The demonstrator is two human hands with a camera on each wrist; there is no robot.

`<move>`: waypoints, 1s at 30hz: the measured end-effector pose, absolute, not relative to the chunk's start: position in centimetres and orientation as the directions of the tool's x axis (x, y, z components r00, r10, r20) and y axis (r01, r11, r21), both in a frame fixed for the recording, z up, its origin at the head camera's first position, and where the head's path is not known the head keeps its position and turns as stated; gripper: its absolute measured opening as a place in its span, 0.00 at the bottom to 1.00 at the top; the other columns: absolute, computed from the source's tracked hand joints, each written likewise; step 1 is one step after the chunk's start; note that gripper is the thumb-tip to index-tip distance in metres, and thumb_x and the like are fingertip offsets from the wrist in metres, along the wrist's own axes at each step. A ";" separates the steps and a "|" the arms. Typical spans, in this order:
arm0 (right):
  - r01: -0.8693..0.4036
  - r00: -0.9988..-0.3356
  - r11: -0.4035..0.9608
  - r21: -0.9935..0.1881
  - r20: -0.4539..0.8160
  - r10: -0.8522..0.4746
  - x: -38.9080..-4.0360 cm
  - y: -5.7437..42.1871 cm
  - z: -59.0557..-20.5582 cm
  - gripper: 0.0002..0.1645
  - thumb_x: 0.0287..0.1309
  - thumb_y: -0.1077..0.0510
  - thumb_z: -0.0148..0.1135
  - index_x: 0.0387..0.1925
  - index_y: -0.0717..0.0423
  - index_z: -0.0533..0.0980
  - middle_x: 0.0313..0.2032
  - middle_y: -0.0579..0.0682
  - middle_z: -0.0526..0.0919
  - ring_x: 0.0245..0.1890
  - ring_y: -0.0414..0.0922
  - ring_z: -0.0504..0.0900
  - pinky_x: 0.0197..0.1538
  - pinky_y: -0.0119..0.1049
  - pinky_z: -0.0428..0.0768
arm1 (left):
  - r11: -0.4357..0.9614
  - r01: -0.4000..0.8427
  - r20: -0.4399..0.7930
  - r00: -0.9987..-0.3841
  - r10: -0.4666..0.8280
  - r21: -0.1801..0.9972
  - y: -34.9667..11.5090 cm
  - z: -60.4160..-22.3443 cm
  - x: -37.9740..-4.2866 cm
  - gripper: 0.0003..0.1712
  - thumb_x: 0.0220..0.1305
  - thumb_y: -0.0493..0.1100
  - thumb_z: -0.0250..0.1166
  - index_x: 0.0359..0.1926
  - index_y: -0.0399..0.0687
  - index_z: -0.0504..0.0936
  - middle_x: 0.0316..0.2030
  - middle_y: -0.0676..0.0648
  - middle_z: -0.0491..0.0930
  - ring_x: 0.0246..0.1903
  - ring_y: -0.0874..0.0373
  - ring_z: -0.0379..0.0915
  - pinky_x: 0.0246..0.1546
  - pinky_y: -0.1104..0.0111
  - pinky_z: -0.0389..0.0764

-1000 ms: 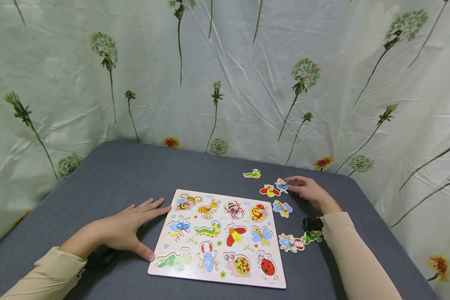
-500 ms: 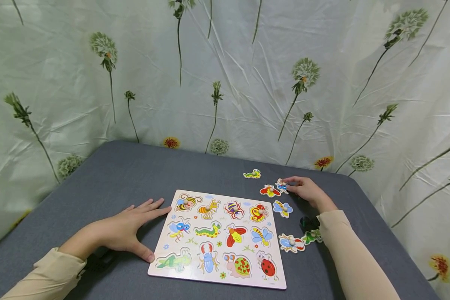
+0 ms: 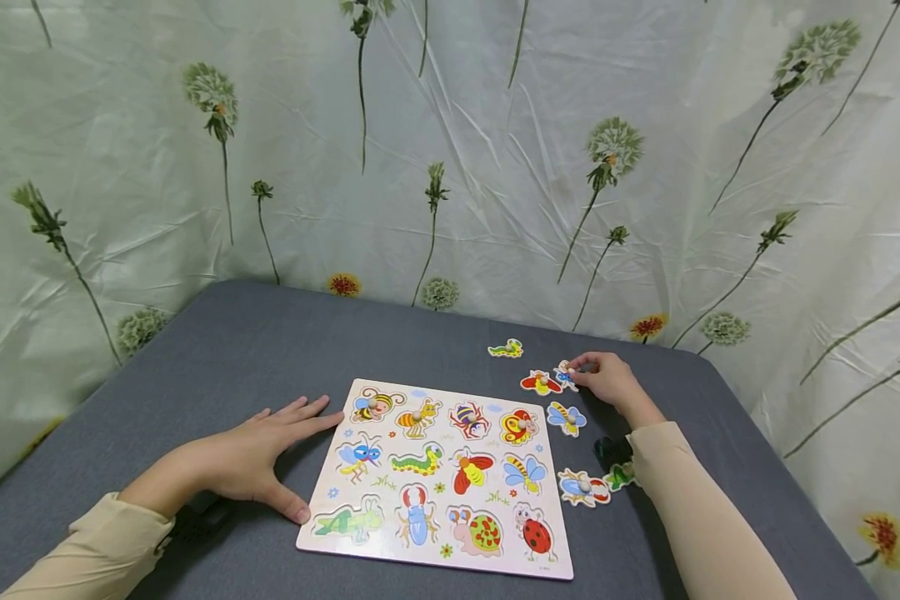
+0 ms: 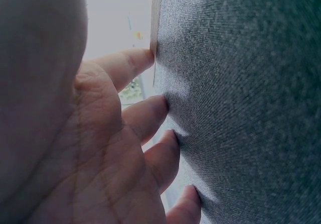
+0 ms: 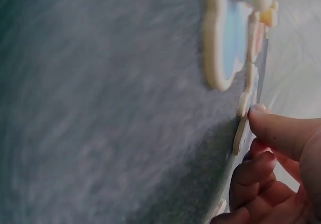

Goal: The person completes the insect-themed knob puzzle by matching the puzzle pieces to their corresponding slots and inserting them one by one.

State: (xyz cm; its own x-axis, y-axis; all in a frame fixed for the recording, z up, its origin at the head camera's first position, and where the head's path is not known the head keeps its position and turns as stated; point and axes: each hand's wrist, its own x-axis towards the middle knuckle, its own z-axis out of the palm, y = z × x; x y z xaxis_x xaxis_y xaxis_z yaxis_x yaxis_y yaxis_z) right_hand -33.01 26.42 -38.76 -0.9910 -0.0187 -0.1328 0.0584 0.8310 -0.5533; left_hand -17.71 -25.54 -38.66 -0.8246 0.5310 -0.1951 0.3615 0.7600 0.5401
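A wooden peg puzzle board (image 3: 384, 479) with pictured insects lies on the table, its top row holding several knobbed pieces. My left hand (image 3: 258, 454) rests spread at the board's left side, thumb and index finger touching its edge; in the left wrist view its fingertips (image 4: 159, 103) meet the cloth. Right of the board's far corner, my right hand (image 3: 607, 382) pinches a small blue insect puzzle piece (image 3: 565, 377). In the right wrist view, the right thumb (image 5: 281, 131) is against that piece's edge and the other fingers are curled; its knob is hidden there.
Loose puzzle pieces lie nearby: a green caterpillar (image 3: 506, 349), a red-winged insect (image 3: 534, 382), a blue-winged insect (image 3: 562, 415) and a blue beetle (image 3: 576, 490). The right sleeve partly covers a green piece (image 3: 618, 478). Behind the grey-clothed table (image 3: 307, 333) hangs a dandelion-print curtain (image 3: 307, 125).
My right hand and forearm have shifted slightly, the forearm leftward, and the blue insect puzzle piece has turned and moved a little nearer. The left hand and board stay put.
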 end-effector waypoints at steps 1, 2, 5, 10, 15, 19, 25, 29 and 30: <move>0.054 -0.991 0.838 -0.542 -0.130 -0.020 -33.0 26.4 -38.8 0.17 0.76 0.55 0.65 0.57 0.62 0.83 0.39 0.57 0.80 0.36 0.50 0.74 0.38 0.38 0.71 | 0.760 0.361 -0.196 -0.825 0.531 0.541 -25.5 -38.7 -17.7 0.73 0.43 0.70 0.85 0.86 0.58 0.58 0.86 0.34 0.48 0.83 0.23 0.40 0.72 0.19 0.43; 0.048 -0.992 0.846 -0.530 -0.125 -0.022 -33.0 26.5 -38.8 0.17 0.76 0.55 0.65 0.56 0.62 0.83 0.38 0.57 0.80 0.36 0.50 0.74 0.38 0.38 0.71 | 0.760 0.360 -0.196 -0.825 0.530 0.541 -25.6 -38.7 -17.7 0.73 0.43 0.70 0.85 0.86 0.58 0.58 0.86 0.34 0.48 0.83 0.23 0.40 0.72 0.19 0.43; 0.044 -0.993 0.861 -0.507 -0.118 -0.019 -33.0 26.6 -38.8 0.16 0.74 0.55 0.65 0.53 0.63 0.83 0.36 0.56 0.81 0.35 0.49 0.75 0.37 0.37 0.71 | 0.761 0.355 -0.201 -0.825 0.528 0.543 -25.6 -38.7 -17.6 0.73 0.42 0.70 0.85 0.86 0.58 0.58 0.86 0.34 0.48 0.83 0.23 0.40 0.72 0.19 0.43; 0.049 -0.993 0.862 -0.505 -0.116 -0.012 -33.0 26.8 -38.8 0.16 0.73 0.54 0.67 0.49 0.65 0.84 0.31 0.52 0.81 0.31 0.46 0.74 0.35 0.36 0.70 | 0.764 0.347 -0.212 -0.824 0.525 0.544 -25.7 -38.7 -17.5 0.73 0.43 0.69 0.85 0.86 0.58 0.58 0.86 0.35 0.48 0.83 0.23 0.39 0.73 0.20 0.42; 0.056 -0.993 0.869 -0.491 -0.118 -0.003 -32.7 26.9 -38.5 0.16 0.71 0.52 0.69 0.44 0.65 0.85 0.31 0.52 0.82 0.32 0.46 0.74 0.35 0.36 0.70 | 0.764 0.345 -0.212 -0.825 0.523 0.545 -25.7 -38.7 -17.5 0.73 0.43 0.69 0.85 0.86 0.59 0.58 0.86 0.35 0.47 0.83 0.23 0.39 0.73 0.20 0.43; 0.069 -0.993 0.882 -0.465 -0.119 0.016 -32.4 27.0 -37.9 0.19 0.69 0.49 0.71 0.40 0.63 0.85 0.33 0.54 0.83 0.33 0.47 0.75 0.35 0.36 0.71 | 0.761 0.341 -0.213 -0.825 0.524 0.552 -25.7 -38.7 -17.6 0.73 0.43 0.69 0.85 0.86 0.60 0.57 0.86 0.35 0.47 0.83 0.23 0.38 0.73 0.20 0.42; 0.086 -0.989 0.886 -0.455 -0.146 0.021 -32.3 27.5 -37.6 0.21 0.69 0.44 0.71 0.37 0.61 0.87 0.35 0.54 0.85 0.34 0.47 0.76 0.36 0.37 0.71 | 0.756 0.338 -0.215 -0.822 0.527 0.561 -25.5 -38.4 -17.7 0.73 0.43 0.69 0.85 0.86 0.60 0.57 0.87 0.35 0.46 0.84 0.24 0.37 0.73 0.20 0.41; 0.102 -0.986 0.888 -0.449 -0.166 0.029 -32.4 27.7 -37.8 0.21 0.69 0.43 0.71 0.36 0.59 0.87 0.34 0.51 0.84 0.34 0.46 0.75 0.36 0.36 0.71 | 0.761 0.342 -0.216 -0.823 0.526 0.552 -25.4 -38.3 -17.7 0.73 0.43 0.69 0.85 0.86 0.59 0.57 0.86 0.35 0.46 0.83 0.24 0.38 0.73 0.20 0.42; 0.101 -0.985 0.888 -0.448 -0.168 0.027 -32.4 27.7 -37.8 0.21 0.69 0.43 0.70 0.36 0.59 0.86 0.33 0.51 0.84 0.34 0.46 0.75 0.36 0.37 0.71 | 0.762 0.344 -0.215 -0.823 0.526 0.549 -25.4 -38.3 -17.7 0.73 0.43 0.69 0.85 0.86 0.59 0.57 0.86 0.35 0.47 0.83 0.24 0.38 0.73 0.20 0.42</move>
